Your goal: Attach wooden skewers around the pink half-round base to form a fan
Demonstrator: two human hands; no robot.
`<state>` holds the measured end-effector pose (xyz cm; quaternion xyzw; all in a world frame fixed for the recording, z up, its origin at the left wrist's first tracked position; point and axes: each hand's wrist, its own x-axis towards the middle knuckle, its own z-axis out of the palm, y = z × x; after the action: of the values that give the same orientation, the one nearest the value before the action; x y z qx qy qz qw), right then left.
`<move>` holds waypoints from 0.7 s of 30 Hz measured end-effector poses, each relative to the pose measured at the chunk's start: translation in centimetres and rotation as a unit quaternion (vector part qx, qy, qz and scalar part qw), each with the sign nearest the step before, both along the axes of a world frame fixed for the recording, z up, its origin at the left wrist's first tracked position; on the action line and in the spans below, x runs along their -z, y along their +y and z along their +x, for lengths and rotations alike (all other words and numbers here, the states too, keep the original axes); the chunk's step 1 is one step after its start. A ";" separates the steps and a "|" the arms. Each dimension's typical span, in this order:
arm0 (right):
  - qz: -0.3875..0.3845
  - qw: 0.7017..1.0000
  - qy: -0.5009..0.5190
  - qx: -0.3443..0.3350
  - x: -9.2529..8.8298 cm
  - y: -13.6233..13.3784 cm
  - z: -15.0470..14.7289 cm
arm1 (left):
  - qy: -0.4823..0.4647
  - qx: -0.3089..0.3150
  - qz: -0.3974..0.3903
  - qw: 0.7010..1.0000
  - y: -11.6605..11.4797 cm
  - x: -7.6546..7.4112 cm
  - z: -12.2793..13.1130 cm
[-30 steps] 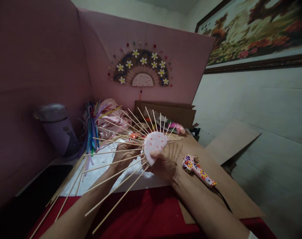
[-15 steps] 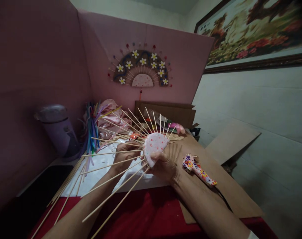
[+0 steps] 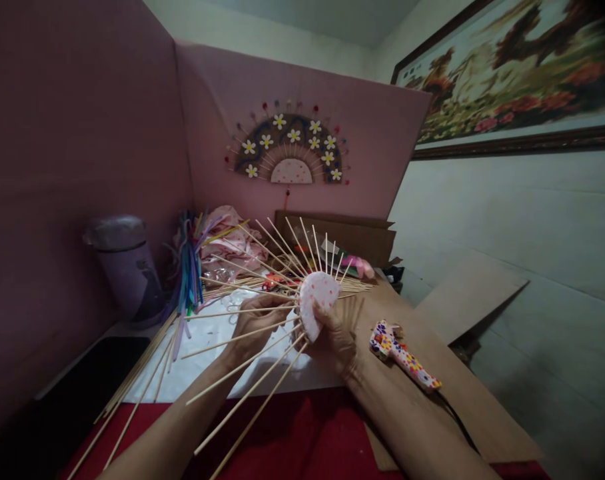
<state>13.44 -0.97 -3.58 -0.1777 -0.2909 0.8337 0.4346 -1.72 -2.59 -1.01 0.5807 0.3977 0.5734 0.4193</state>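
Note:
A half-round white piece with pink dots carries a spread of thin wooden sticks, like the frame of a hand fan. My right hand grips the half-round piece at its lower edge, thumb lying on the dotted face. Behind the sticks is my left hand, its fingers closed at their inner ends beside the half-round piece; its fingertips are partly hidden. The frame is held up above the table, tilted, with sticks fanning left, upward and toward me. To the right, a flower-patterned glue gun lies on brown cardboard.
A finished-looking flowered fan hangs on the pink panel. At the left stand a purple cup-like container and a bundle of coloured pipe cleaners. Loose sticks lie across white sheeting and red cloth.
The whole view has shifted slightly, so the scene sits lower and a little further right. Both hands keep their hold on the fan frame, which has barely moved.

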 end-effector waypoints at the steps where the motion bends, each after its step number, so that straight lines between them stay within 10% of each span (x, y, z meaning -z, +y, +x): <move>1: -0.002 1.000 -0.005 0.009 0.0 0.0 -0.1 | 0.009 0.000 0.008 1.000 -0.1 0.0 0.0; 21: -0.025 0.999 -0.010 0.040 -0.6 -0.2 -0.3 | 0.122 -0.061 0.169 0.976 -0.1 0.6 0.5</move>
<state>13.14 -1.18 -2.99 -0.2081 -0.2668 0.8207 0.4604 -1.26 -2.68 -1.57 0.6832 0.3782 0.5818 0.2273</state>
